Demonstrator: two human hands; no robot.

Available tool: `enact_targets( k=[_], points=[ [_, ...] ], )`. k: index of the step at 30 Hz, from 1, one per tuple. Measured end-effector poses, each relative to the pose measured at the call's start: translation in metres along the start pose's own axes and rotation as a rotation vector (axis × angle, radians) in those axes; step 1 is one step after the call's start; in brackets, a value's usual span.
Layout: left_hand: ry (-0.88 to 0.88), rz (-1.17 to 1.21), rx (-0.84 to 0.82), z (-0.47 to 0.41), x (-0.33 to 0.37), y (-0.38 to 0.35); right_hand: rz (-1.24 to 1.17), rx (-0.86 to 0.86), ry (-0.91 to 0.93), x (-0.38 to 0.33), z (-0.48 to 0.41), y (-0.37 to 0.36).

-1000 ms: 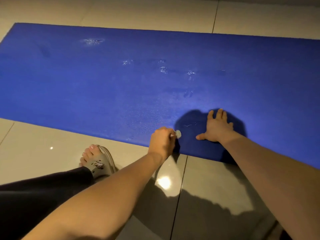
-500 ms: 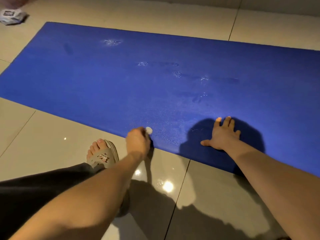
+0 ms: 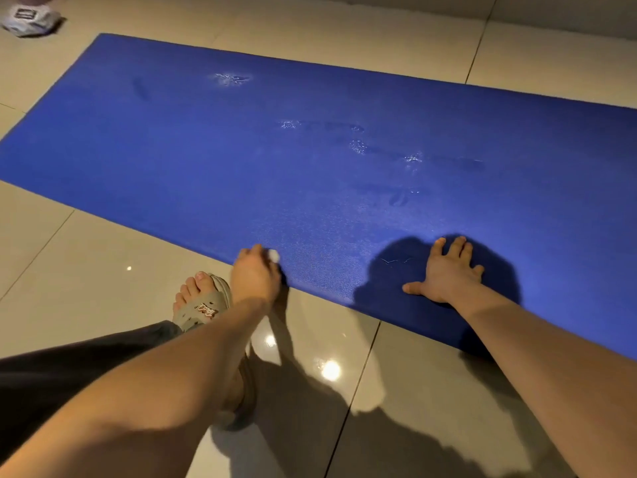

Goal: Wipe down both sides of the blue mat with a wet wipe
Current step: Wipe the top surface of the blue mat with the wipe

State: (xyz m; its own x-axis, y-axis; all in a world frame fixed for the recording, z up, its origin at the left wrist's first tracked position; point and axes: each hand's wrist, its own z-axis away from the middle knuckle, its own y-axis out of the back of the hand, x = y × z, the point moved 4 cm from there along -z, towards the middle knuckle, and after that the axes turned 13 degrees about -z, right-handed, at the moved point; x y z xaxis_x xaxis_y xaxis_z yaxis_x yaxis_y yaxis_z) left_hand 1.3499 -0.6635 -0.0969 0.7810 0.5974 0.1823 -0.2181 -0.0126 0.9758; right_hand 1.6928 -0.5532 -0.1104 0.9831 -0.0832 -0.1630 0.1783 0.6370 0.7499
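**Left hand carries the wipe leftward along the mat's near edge**

Since the earlier frames the left hand [image 3: 255, 277] has travelled left along the near edge of the blue mat [image 3: 241, 160]. It was close beside the right hand [image 3: 448, 274] and is now well apart from it. The right hand has kept its place.

One mat lies flat on the tiled floor [image 3: 86, 270], running from upper left to lower right. Four glistening wet patches [image 3: 231, 78] dot its surface.

The left hand's fingers are curled round one small white wad of wet wipe [image 3: 274, 255], which touches the mat just inside the near edge. The right hand lies palm-down on the mat near the same edge, with its fingers straight and spread, grasping nothing.

One foot in a grey sandal [image 3: 203, 308] stands on the floor just beside the left hand, below a black trouser leg [image 3: 69, 367]. One white packet [image 3: 29, 17] lies on the floor beyond the mat's far left corner.
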Motion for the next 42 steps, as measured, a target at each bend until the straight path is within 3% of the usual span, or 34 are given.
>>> enact_targets(
  k=[2,4,13,15,18,20,24,30,32,37,42],
  points=[
    [0.194,0.093,0.011,-0.012,-0.026,0.006,0.002,0.004,0.003,0.000,0.000,0.000],
    [0.247,0.156,0.022,-0.005,-0.027,0.007,0.002,0.007,0.004,0.001,0.000,0.000],
    [-0.023,0.282,-0.117,0.077,0.042,-0.028,-0.013,-0.005,0.007,0.001,0.002,0.000],
    [0.049,0.270,-0.090,0.058,0.032,-0.022,-0.014,0.000,0.013,0.003,0.001,-0.001],
    [0.295,0.308,-0.048,0.019,-0.001,-0.010,-0.007,0.004,0.018,0.004,0.002,-0.002],
    [0.320,0.277,-0.040,0.009,-0.010,-0.006,-0.005,0.001,0.020,0.003,0.002,-0.001],
    [0.177,0.273,-0.074,0.042,0.023,-0.018,-0.012,-0.004,0.009,0.001,0.004,0.001],
    [-0.298,0.240,-0.232,0.106,0.107,-0.042,-0.057,0.021,0.022,0.001,0.009,0.001],
    [-0.324,0.205,-0.219,0.103,0.110,-0.039,-0.060,0.048,0.042,0.005,0.011,0.000],
    [0.067,0.172,-0.090,0.053,0.064,-0.021,-0.047,0.110,0.115,0.014,0.016,-0.008],
    [0.137,0.207,-0.058,0.075,0.076,-0.023,-0.047,0.055,0.145,0.018,0.015,-0.007]
  ],
)
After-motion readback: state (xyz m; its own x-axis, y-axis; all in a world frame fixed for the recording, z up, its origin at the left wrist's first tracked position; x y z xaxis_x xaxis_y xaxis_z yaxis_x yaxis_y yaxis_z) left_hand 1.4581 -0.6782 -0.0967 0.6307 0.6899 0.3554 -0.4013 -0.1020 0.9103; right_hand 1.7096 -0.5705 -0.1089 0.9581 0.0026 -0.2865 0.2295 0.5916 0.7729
